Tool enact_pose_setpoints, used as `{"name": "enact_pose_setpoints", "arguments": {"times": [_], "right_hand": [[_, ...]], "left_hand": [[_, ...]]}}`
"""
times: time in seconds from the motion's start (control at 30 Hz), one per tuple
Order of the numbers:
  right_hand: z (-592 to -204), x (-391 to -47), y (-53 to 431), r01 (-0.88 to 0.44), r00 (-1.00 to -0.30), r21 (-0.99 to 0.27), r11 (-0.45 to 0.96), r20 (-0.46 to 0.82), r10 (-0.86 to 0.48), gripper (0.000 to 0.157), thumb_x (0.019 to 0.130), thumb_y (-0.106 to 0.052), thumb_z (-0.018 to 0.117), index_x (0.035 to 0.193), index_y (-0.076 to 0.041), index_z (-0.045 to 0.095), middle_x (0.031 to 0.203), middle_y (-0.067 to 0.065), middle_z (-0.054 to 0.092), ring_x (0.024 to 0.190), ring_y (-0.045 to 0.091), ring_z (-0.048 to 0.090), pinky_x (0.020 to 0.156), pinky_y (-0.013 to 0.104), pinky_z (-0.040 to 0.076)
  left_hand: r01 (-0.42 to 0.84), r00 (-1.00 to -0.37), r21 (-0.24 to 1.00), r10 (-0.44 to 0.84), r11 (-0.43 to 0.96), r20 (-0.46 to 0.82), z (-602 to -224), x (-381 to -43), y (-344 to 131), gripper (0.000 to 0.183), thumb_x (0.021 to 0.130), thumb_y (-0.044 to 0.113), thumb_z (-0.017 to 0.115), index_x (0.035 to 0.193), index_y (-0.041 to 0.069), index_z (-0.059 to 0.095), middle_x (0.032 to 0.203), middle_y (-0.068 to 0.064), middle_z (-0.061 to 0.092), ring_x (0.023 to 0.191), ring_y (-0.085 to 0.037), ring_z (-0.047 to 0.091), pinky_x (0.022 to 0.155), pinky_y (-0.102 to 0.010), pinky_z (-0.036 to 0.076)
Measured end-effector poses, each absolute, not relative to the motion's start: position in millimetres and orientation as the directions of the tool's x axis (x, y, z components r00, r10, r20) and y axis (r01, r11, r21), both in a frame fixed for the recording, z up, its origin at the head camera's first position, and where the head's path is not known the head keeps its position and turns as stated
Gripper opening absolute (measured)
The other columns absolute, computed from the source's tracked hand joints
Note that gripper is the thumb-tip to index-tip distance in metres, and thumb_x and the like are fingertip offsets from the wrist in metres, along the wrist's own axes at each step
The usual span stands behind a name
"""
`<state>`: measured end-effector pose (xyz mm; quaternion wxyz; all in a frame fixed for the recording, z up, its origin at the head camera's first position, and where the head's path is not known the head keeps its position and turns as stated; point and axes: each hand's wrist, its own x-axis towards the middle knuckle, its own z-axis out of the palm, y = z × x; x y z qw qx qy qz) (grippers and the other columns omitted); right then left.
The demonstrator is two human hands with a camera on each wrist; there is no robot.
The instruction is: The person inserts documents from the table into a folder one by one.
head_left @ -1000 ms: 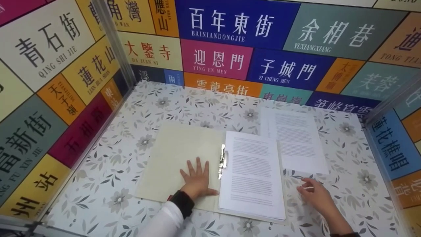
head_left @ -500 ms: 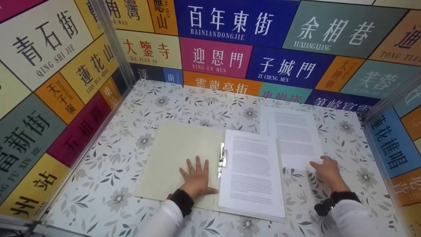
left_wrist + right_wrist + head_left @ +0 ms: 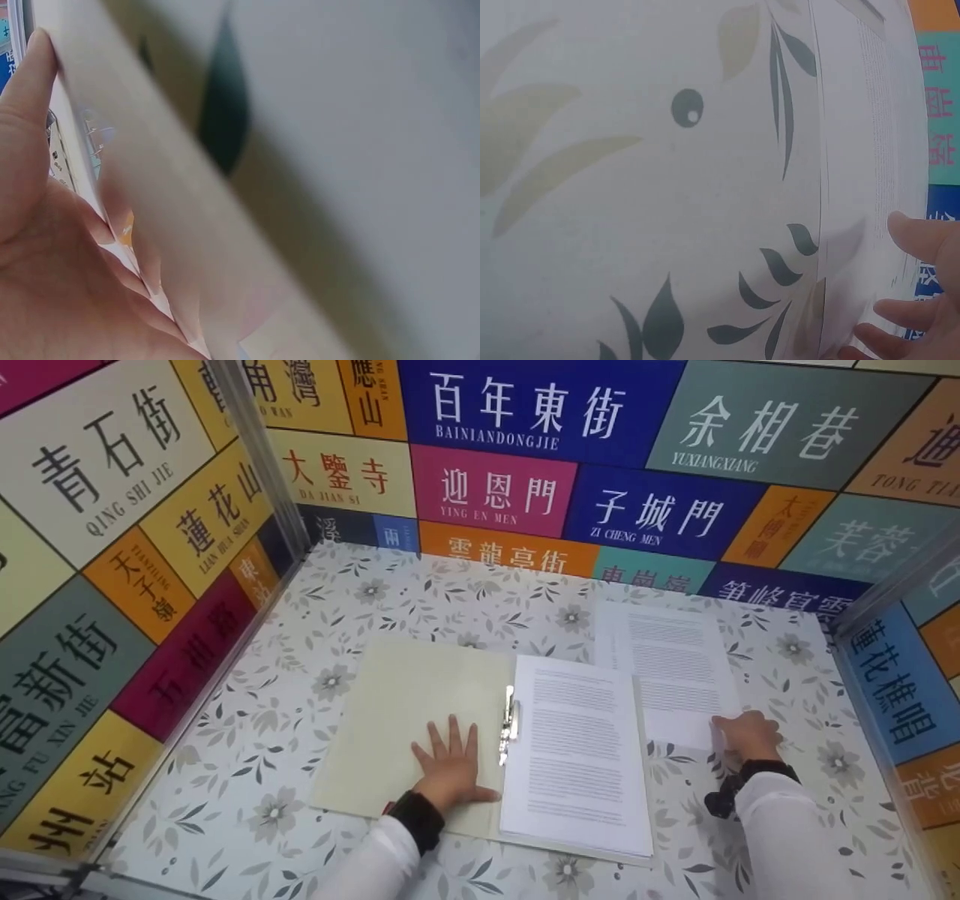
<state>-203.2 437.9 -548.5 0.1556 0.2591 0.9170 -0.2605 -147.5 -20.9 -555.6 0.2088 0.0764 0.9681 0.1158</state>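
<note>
A cream file folder (image 3: 409, 690) lies spread out on the table. Along its spine runs a silver lever clip (image 3: 508, 724), and a stack of printed paper (image 3: 574, 765) covers the right side. My left hand (image 3: 450, 769) rests palm down on the bare inner cover, fingers spread, the thumb pointing to the spine. Beyond the stack, partly under the folder's right edge, is a loose printed sheet (image 3: 679, 667). At its lower right corner is my right hand (image 3: 750, 735). In the right wrist view the thumb (image 3: 911, 229) stands apart from the fingers, close over the sheet.
A white cloth with grey flowers and leaves covers the table (image 3: 277, 735). Panels with coloured street-name signs (image 3: 495, 491) wall in the back and both sides. A metal post (image 3: 274, 472) stands at the back left corner.
My right hand has moved up and away from beside the folder to the loose sheet's lower right corner. The left hand, folder and stack stay where they were.
</note>
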Motion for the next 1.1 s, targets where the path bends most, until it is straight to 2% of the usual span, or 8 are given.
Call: {"name": "enact_pose_setpoints", "arguments": {"times": [0.2,0.43,0.67,0.97,1.1], "right_hand": [[-545.6,-203.1,431.8,0.558,-0.817,-0.38,0.737,-0.409,0.407,0.073,0.095,-0.037,0.045,0.13,0.026,0.034,0.127,0.049,0.031,0.118,0.06,0.029,0.1,0.064,0.028],[-543.4,-202.5,415.1,0.609,-0.782,-0.351,0.711,-0.415,0.464,0.084,0.09,-0.04,0.058,0.134,0.024,0.026,0.129,0.048,0.025,0.121,0.059,0.026,0.097,0.065,0.033],[-545.1,-204.9,411.5,0.589,-0.791,-0.273,0.761,-0.389,0.472,0.079,0.089,-0.037,0.062,0.124,0.029,0.034,0.118,0.046,0.036,0.113,0.056,0.034,0.097,0.06,0.032],[-548.7,-213.6,418.2,0.613,-0.763,-0.274,0.741,-0.451,0.464,0.075,0.087,-0.029,0.063,0.127,0.027,0.032,0.124,0.043,0.038,0.117,0.055,0.035,0.101,0.058,0.03],[-545.6,-217.5,418.7,0.659,-0.739,-0.342,0.67,-0.46,0.493,0.081,0.084,-0.022,0.066,0.133,0.025,0.023,0.132,0.045,0.029,0.123,0.055,0.03,0.104,0.058,0.03]], "left_hand": [[0.101,-0.901,0.262,0.199,0.96,-0.385,-555.8,-148.1,-22.0,0.121,0.067,0.065,0.075,0.156,0.012,0.014,0.161,-0.024,-0.003,0.142,-0.056,-0.005,0.106,-0.077,0.006],[0.1,-0.903,0.266,0.2,0.959,-0.381,-555.0,-148.0,-21.9,0.121,0.067,0.065,0.076,0.156,0.012,0.014,0.161,-0.024,-0.002,0.142,-0.056,-0.005,0.106,-0.076,0.007],[0.09,-0.901,0.259,0.189,0.962,-0.39,-556.2,-147.4,-21.1,0.12,0.066,0.064,0.076,0.156,0.012,0.015,0.161,-0.023,-0.001,0.143,-0.055,-0.004,0.106,-0.076,0.008],[0.098,-0.906,0.249,0.19,0.964,-0.379,-558.0,-147.6,-21.3,0.121,0.065,0.066,0.075,0.156,0.012,0.016,0.161,-0.023,-0.001,0.142,-0.056,-0.003,0.106,-0.076,0.009],[0.1,-0.907,0.254,0.193,0.962,-0.373,-556.3,-147.9,-21.0,0.12,0.066,0.066,0.075,0.156,0.012,0.017,0.161,-0.024,0.0,0.142,-0.056,-0.002,0.106,-0.076,0.009]]}}
